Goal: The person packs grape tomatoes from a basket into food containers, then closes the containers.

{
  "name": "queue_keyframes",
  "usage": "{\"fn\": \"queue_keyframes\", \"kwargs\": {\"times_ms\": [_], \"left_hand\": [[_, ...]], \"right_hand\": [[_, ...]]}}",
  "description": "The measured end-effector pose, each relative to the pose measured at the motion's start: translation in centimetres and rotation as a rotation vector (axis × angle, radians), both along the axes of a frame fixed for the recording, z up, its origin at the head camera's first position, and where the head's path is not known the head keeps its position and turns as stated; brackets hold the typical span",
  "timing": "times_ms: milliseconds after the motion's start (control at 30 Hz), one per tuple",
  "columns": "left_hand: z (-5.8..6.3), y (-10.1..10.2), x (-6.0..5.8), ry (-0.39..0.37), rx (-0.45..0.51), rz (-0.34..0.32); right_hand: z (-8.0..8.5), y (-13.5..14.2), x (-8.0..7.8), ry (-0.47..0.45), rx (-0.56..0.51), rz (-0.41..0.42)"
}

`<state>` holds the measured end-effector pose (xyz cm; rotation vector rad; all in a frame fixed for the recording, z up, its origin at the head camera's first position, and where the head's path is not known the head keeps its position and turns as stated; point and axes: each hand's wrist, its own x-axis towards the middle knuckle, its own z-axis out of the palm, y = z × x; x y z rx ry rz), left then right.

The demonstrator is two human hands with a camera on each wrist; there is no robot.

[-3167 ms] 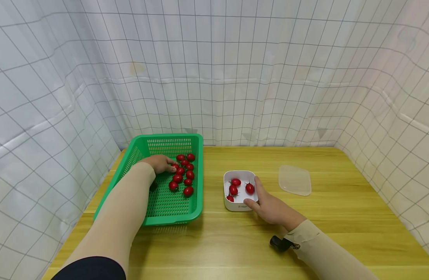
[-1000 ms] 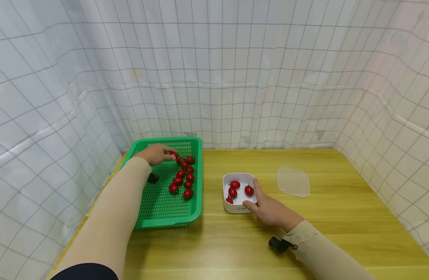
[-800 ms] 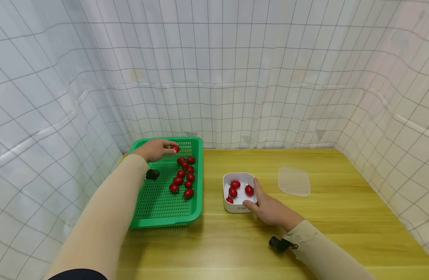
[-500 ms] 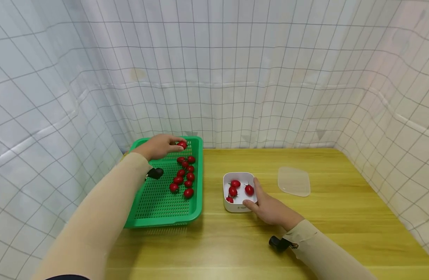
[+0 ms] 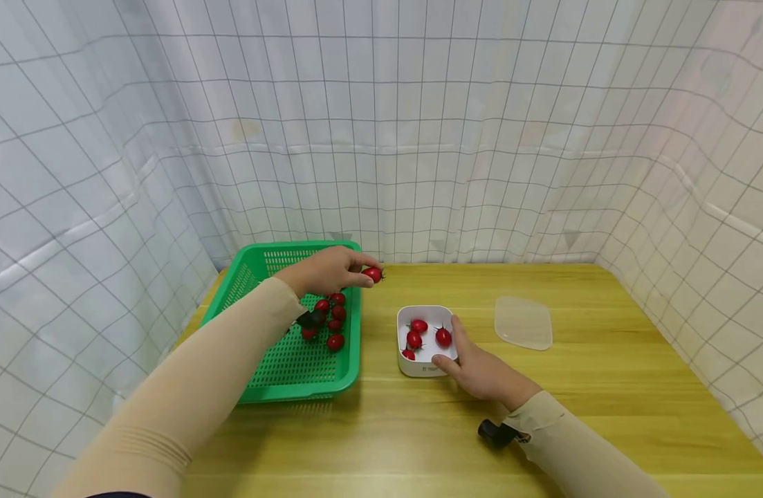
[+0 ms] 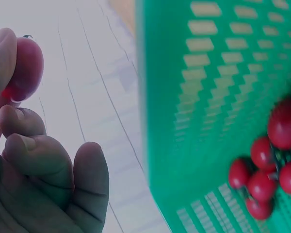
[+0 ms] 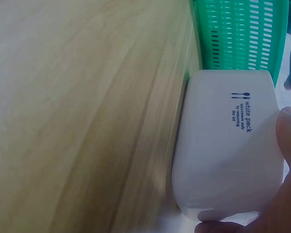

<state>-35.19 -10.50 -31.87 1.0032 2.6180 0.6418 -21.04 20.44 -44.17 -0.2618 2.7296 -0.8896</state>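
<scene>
My left hand (image 5: 331,270) pinches a cherry tomato (image 5: 373,274) between thumb and fingers, above the right rim of the green basket (image 5: 354,360). In the left wrist view the same cherry tomato (image 6: 29,69) shows its small stem, and the other fingers are bent below it. More cherry tomatoes (image 5: 335,342) lie in the basket, some hidden under the left hand and forearm. My right hand (image 5: 481,366) grips the right side of a white food box (image 5: 423,369), thumb on its near rim. Several cherry tomatoes (image 5: 414,339) lie inside the box, which stands on the table.
A translucent lid (image 5: 523,322) lies flat on the wooden table (image 5: 580,387), right of the box. A strip of table separates basket and box. White gridded curtains (image 5: 449,138) enclose the back and both sides. A black wrist camera (image 5: 497,434) sits under the right wrist.
My left hand has picked a cherry tomato out of the basket, lifted it and carried it right, past the basket's right rim. The right hand and the box have stayed in place.
</scene>
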Motion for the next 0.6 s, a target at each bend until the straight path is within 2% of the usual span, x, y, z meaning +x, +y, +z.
{"fn": "queue_keyframes", "kwargs": {"times_ms": [367,600], "left_hand": [[0.0,3.6,1.7,-0.012,-0.009,-0.086],[-0.2,5.0,2.6,-0.008,-0.024,-0.11]], "right_hand": [[-0.1,0.1,-0.3,0.0,-0.005,0.001],[-0.1,0.1,-0.2,-0.003,-0.006,-0.002]]}}
